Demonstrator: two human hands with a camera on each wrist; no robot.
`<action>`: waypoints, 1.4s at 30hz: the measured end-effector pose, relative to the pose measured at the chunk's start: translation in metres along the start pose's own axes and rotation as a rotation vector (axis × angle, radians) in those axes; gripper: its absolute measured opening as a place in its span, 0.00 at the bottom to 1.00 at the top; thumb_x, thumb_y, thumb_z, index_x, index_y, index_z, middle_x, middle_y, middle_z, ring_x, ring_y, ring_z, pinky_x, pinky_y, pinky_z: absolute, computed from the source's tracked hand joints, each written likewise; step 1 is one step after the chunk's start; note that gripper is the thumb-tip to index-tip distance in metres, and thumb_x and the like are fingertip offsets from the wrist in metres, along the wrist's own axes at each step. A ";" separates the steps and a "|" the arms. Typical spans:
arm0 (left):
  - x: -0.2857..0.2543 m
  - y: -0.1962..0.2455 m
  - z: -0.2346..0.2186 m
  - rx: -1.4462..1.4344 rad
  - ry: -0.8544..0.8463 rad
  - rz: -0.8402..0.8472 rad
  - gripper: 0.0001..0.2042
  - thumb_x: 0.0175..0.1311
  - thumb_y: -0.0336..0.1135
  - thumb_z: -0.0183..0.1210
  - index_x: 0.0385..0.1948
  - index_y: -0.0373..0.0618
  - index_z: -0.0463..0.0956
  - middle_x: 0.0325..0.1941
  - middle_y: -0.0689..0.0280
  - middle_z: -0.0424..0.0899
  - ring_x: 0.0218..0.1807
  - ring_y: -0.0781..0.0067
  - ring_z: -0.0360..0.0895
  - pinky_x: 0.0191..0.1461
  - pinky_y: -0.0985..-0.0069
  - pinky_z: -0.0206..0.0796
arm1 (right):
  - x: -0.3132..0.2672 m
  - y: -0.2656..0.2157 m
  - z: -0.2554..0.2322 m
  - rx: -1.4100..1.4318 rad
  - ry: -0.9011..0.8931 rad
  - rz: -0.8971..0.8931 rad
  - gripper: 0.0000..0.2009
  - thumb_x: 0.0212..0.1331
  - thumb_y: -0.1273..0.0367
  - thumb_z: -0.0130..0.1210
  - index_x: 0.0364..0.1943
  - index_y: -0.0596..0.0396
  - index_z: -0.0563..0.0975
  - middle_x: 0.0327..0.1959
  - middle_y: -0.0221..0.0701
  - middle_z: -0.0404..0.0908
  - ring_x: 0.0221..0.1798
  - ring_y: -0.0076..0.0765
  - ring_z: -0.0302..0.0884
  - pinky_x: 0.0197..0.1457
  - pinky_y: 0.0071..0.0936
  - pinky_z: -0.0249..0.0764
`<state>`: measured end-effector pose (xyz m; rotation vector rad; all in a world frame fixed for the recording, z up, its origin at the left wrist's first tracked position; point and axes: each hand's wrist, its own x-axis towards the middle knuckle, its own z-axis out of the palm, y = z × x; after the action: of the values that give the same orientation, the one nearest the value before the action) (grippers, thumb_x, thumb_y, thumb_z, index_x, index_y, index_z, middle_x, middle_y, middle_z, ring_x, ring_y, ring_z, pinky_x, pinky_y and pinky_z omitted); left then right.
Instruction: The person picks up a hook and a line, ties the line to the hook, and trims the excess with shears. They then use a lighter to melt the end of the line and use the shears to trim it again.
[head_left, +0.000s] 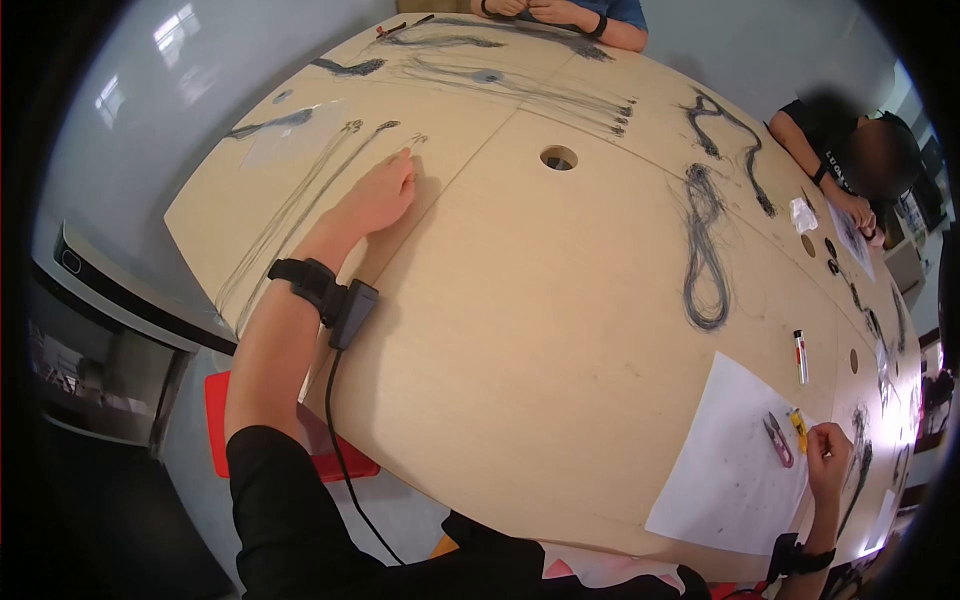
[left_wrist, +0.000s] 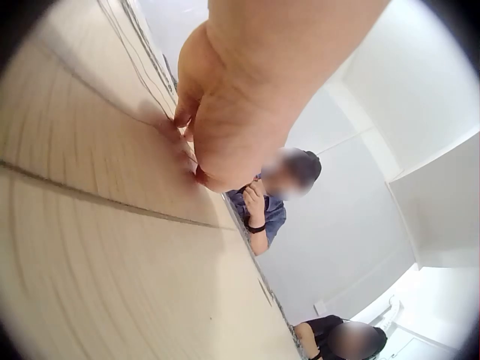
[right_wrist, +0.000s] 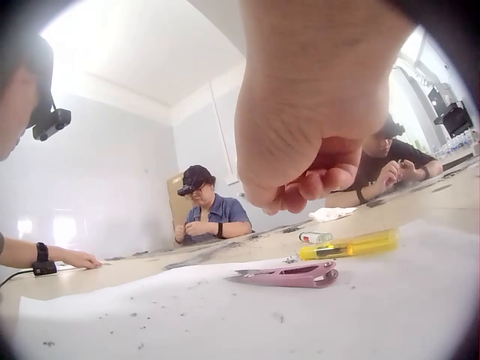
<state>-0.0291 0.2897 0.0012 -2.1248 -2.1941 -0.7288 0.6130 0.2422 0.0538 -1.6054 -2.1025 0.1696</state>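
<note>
My left hand (head_left: 385, 192) is low at the table's left part, its fingertips beside a small dark knotted strand end (head_left: 420, 139). In the left wrist view, the fingers of that hand (left_wrist: 217, 124) are bent together at the surface; whether they pinch a thin strand I cannot tell. My right hand (head_left: 828, 455) is beside the white paper (head_left: 715, 470). Its fingers hang loosely curled with nothing visible in them, seen also in the right wrist view, where the hand (right_wrist: 307, 142) is above a yellow-handled tool (right_wrist: 360, 245) and pink thread snips (right_wrist: 300, 276).
Long dark strands (head_left: 300, 215) run down the left side. A looped bundle (head_left: 707, 270), a lighter (head_left: 800, 357) and a round hole (head_left: 559, 158) are on the table. Two people (head_left: 570, 12) (head_left: 860, 160) sit at the far and right edges.
</note>
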 end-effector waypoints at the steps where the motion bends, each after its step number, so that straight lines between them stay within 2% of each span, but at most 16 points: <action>1: 0.000 -0.001 0.001 -0.011 0.088 0.040 0.05 0.51 0.29 0.46 0.21 0.39 0.62 0.31 0.54 0.72 0.32 0.56 0.68 0.35 0.70 0.59 | 0.000 0.001 -0.001 0.001 0.000 0.004 0.03 0.44 0.78 0.49 0.20 0.62 0.69 0.13 0.29 0.64 0.16 0.19 0.57 0.17 0.17 0.52; 2: 0.000 -0.001 -0.001 -0.021 0.175 0.080 0.05 0.51 0.29 0.46 0.21 0.38 0.63 0.33 0.55 0.73 0.33 0.57 0.69 0.36 0.71 0.59 | -0.001 0.002 -0.002 -0.004 0.005 0.013 0.03 0.45 0.78 0.49 0.20 0.62 0.69 0.13 0.29 0.63 0.16 0.19 0.57 0.17 0.17 0.52; 3: 0.002 -0.001 -0.004 -0.019 0.170 0.085 0.05 0.51 0.29 0.46 0.21 0.38 0.63 0.33 0.55 0.73 0.33 0.57 0.69 0.36 0.71 0.59 | -0.002 0.003 -0.003 -0.009 0.009 0.023 0.03 0.45 0.78 0.49 0.20 0.62 0.68 0.13 0.28 0.63 0.16 0.19 0.56 0.17 0.17 0.52; 5: 0.008 -0.003 -0.013 -0.025 0.163 -0.086 0.05 0.51 0.30 0.48 0.25 0.38 0.66 0.35 0.56 0.73 0.35 0.61 0.70 0.37 0.73 0.61 | -0.004 0.009 -0.005 -0.008 0.002 0.035 0.03 0.45 0.78 0.49 0.20 0.62 0.68 0.13 0.28 0.63 0.16 0.19 0.56 0.17 0.17 0.52; 6: 0.011 -0.006 -0.014 -0.021 0.156 -0.079 0.05 0.51 0.30 0.48 0.25 0.38 0.66 0.35 0.56 0.73 0.35 0.61 0.70 0.37 0.73 0.61 | -0.006 0.012 -0.005 -0.010 -0.002 0.040 0.03 0.45 0.78 0.49 0.20 0.62 0.68 0.13 0.28 0.63 0.16 0.19 0.56 0.17 0.17 0.52; 8: 0.018 -0.011 -0.016 -0.105 0.253 -0.176 0.06 0.50 0.31 0.49 0.26 0.39 0.69 0.29 0.55 0.74 0.30 0.58 0.72 0.33 0.70 0.62 | -0.009 0.011 -0.006 -0.019 0.011 0.034 0.03 0.45 0.78 0.48 0.20 0.62 0.68 0.13 0.28 0.62 0.16 0.19 0.55 0.18 0.17 0.52; 14: 0.043 -0.027 -0.004 0.058 0.304 -0.208 0.06 0.47 0.33 0.52 0.21 0.40 0.73 0.22 0.57 0.76 0.26 0.59 0.73 0.31 0.69 0.64 | -0.016 0.017 -0.011 -0.076 0.031 0.037 0.02 0.44 0.78 0.48 0.20 0.62 0.68 0.12 0.29 0.60 0.16 0.21 0.54 0.18 0.19 0.51; 17: 0.052 -0.027 0.003 0.126 0.258 -0.224 0.07 0.46 0.34 0.52 0.20 0.41 0.74 0.22 0.56 0.76 0.27 0.58 0.73 0.31 0.69 0.64 | -0.019 0.019 -0.013 -0.082 0.009 0.072 0.04 0.45 0.77 0.49 0.19 0.60 0.67 0.14 0.26 0.60 0.16 0.18 0.52 0.18 0.18 0.50; 19: 0.057 -0.028 0.009 0.139 0.261 -0.221 0.07 0.46 0.34 0.52 0.20 0.41 0.74 0.22 0.56 0.76 0.27 0.58 0.73 0.31 0.68 0.65 | -0.023 0.020 -0.014 -0.116 0.027 0.040 0.03 0.44 0.78 0.49 0.20 0.61 0.67 0.12 0.30 0.59 0.15 0.23 0.54 0.18 0.21 0.50; 27: 0.065 -0.029 0.016 0.196 0.214 -0.247 0.07 0.47 0.33 0.50 0.20 0.41 0.75 0.24 0.55 0.76 0.29 0.56 0.74 0.33 0.67 0.65 | -0.028 0.020 -0.015 -0.111 0.010 0.032 0.04 0.44 0.78 0.50 0.20 0.61 0.67 0.12 0.30 0.59 0.15 0.22 0.53 0.17 0.21 0.50; 30: 0.064 -0.036 0.014 0.189 0.193 -0.221 0.07 0.48 0.32 0.49 0.25 0.41 0.75 0.27 0.54 0.76 0.31 0.57 0.74 0.36 0.69 0.65 | -0.027 0.020 -0.014 -0.100 0.007 0.046 0.04 0.44 0.78 0.50 0.20 0.62 0.67 0.12 0.30 0.60 0.15 0.22 0.53 0.17 0.20 0.51; 33: 0.055 -0.036 0.006 0.057 0.277 -0.137 0.09 0.49 0.28 0.48 0.31 0.41 0.73 0.31 0.55 0.77 0.35 0.58 0.74 0.39 0.70 0.65 | -0.023 0.019 -0.012 -0.096 0.004 0.057 0.04 0.44 0.78 0.49 0.20 0.62 0.66 0.12 0.30 0.60 0.15 0.22 0.54 0.18 0.20 0.51; 35: 0.046 -0.030 -0.006 0.023 0.226 -0.142 0.11 0.48 0.25 0.45 0.35 0.40 0.71 0.35 0.56 0.76 0.38 0.60 0.73 0.41 0.70 0.64 | -0.022 0.020 -0.011 -0.096 -0.003 0.053 0.04 0.45 0.78 0.49 0.20 0.62 0.66 0.12 0.30 0.60 0.15 0.22 0.53 0.18 0.20 0.51; 39: 0.006 -0.012 -0.036 0.031 0.169 -0.070 0.11 0.48 0.23 0.44 0.33 0.40 0.72 0.32 0.57 0.77 0.36 0.62 0.73 0.40 0.72 0.64 | -0.020 0.019 -0.012 -0.103 -0.031 0.053 0.03 0.45 0.78 0.48 0.20 0.62 0.67 0.12 0.30 0.59 0.15 0.22 0.52 0.18 0.21 0.49; 41: -0.025 0.009 -0.059 0.077 -0.069 -0.129 0.11 0.46 0.22 0.44 0.32 0.39 0.73 0.30 0.62 0.74 0.29 0.71 0.69 0.33 0.79 0.61 | -0.019 0.019 -0.011 -0.107 -0.041 0.049 0.03 0.45 0.77 0.48 0.20 0.62 0.67 0.12 0.29 0.58 0.15 0.21 0.52 0.18 0.20 0.49; 42: -0.040 0.019 -0.067 0.078 -0.070 -0.146 0.11 0.46 0.22 0.44 0.32 0.39 0.73 0.30 0.62 0.74 0.29 0.71 0.69 0.33 0.79 0.61 | -0.019 0.020 -0.011 -0.088 -0.041 0.057 0.03 0.45 0.77 0.48 0.20 0.62 0.67 0.12 0.28 0.58 0.16 0.20 0.52 0.18 0.20 0.48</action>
<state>-0.0286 0.2293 0.0543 -2.0006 -2.3910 -0.5717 0.6396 0.2283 0.0502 -1.7274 -2.1232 0.1322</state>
